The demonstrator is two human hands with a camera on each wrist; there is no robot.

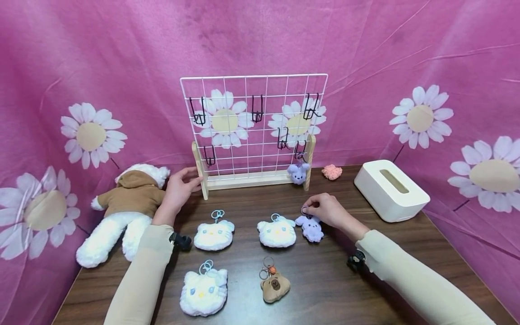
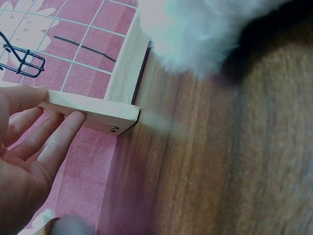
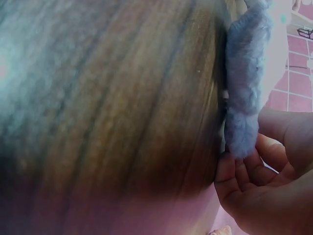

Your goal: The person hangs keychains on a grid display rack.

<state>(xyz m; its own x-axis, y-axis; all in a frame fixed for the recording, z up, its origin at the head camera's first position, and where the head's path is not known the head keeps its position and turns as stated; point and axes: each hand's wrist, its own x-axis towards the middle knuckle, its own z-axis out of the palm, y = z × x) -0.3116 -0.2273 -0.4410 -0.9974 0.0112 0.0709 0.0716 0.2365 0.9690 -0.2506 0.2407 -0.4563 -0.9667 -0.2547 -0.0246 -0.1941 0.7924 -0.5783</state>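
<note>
Your right hand (image 1: pixel 328 210) pinches the small ring (image 1: pixel 302 210) of the lilac plush animal keychain (image 1: pixel 312 230). The keychain lies on the brown wooden table (image 1: pixel 329 289), on your side of those fingertips, long axis slanting rightward toward you. Your farther left hand (image 1: pixel 178 189) grips the white wire-grid rack's (image 1: pixel 248 181) pale wooden left post (image 1: pixel 197 158).

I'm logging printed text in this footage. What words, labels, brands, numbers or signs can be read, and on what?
None can be read in any view.
Purple keychain and display rack: no lettering visible.
Tissue box and brown hoodie: no lettering visible.
Backdrop: flowers, no text.
Black wrist device: any marking is too small to read.
</note>
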